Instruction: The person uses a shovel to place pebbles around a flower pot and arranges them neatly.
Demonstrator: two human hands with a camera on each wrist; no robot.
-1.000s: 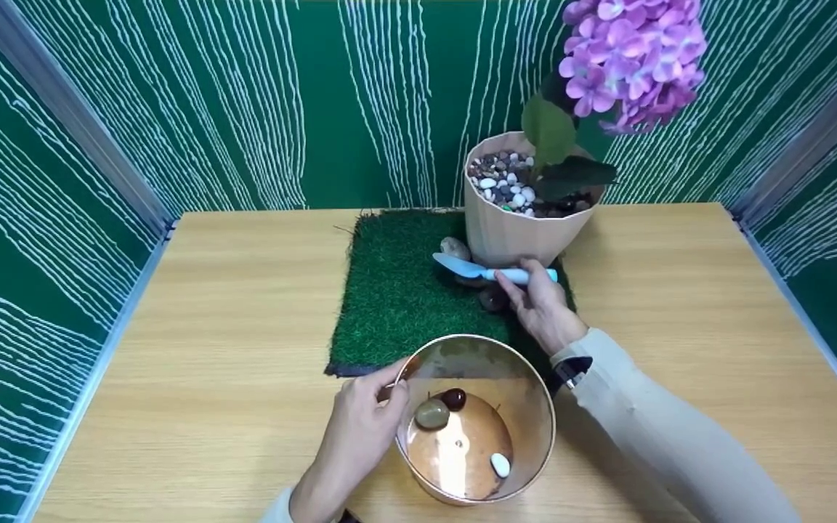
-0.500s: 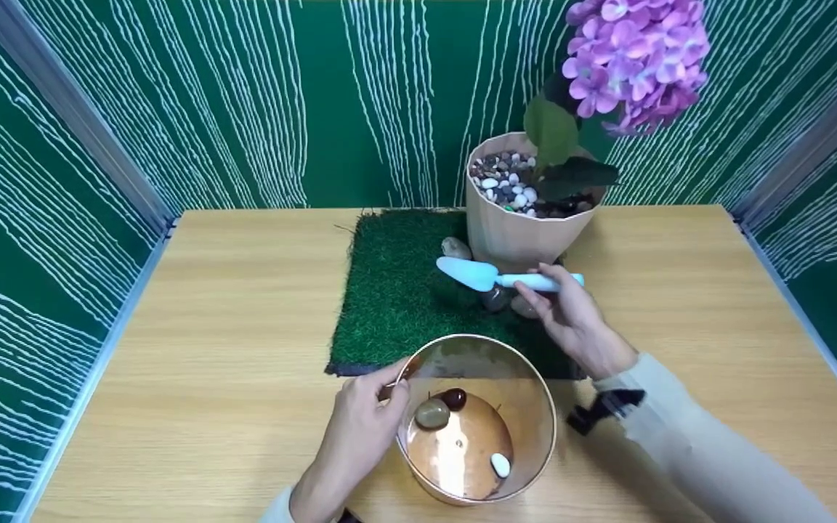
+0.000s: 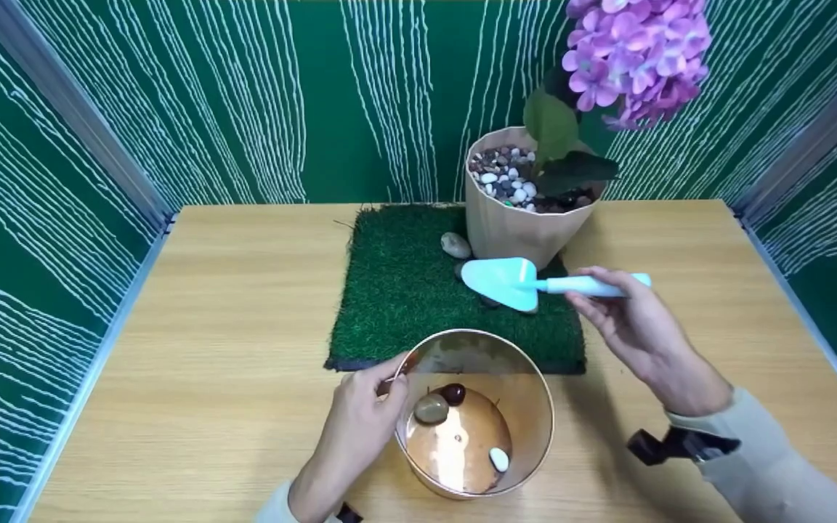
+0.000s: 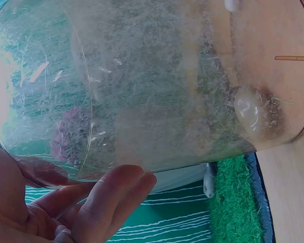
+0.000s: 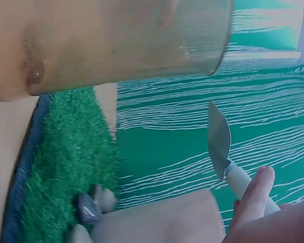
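Observation:
My right hand grips the pale handle of a small light-blue trowel, its blade pointing left over the grass mat in front of the flower pot. In the right wrist view the trowel shows its blade bare and edge-on. My left hand holds the rim of a clear amber-tinted bucket at its left side, thumb inside. At the bucket's bottom lie a grey-green stone, a dark red stone and a white pebble. The left wrist view shows fingers against the bucket's outer wall.
A beige pot filled with pebbles holds a purple hydrangea at the back of the green mat. Beside the pot sits a grey stone; the trowel partly hides others. Green striped walls enclose the wooden table.
My right hand has moved right and toward me with the trowel, away from the pot's base. The trowel's blade has turned, showing its broad face. My left hand keeps its hold on the bucket.

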